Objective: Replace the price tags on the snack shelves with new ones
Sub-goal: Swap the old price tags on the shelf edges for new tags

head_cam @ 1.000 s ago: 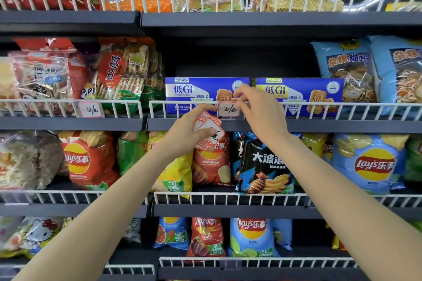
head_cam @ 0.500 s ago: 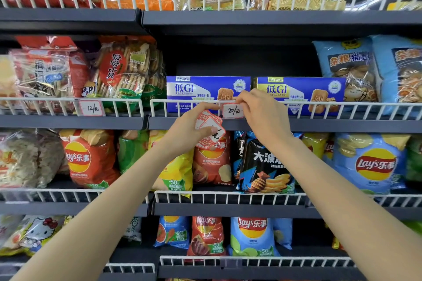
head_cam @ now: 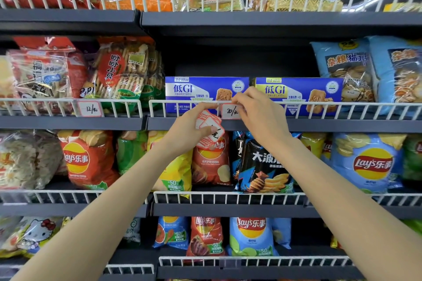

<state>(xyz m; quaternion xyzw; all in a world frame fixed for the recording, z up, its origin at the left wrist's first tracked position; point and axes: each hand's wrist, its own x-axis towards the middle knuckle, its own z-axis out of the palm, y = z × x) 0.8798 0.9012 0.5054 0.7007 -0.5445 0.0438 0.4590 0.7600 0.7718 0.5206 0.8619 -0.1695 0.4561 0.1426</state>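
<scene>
The right hand [head_cam: 258, 114] pinches the white red-bordered "20" price tag [head_cam: 231, 111] on the white wire shelf rail [head_cam: 319, 105] – fingers clamped at its top; the left hand [head_cam: 194, 128] grips a fanned stack of red-and-white paper tags [head_cam: 209, 123] just below – kept near, probably for swapping.

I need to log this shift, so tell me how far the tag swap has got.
Done, by the look of it: a handwritten 12 tag hangs on the rail to the left. In hand: the right hand pinches the 20 tag at the rail before the blue boxes, while the left hand holds a stack of tags. Left: the lower chip rails show no handwritten tags.
</scene>
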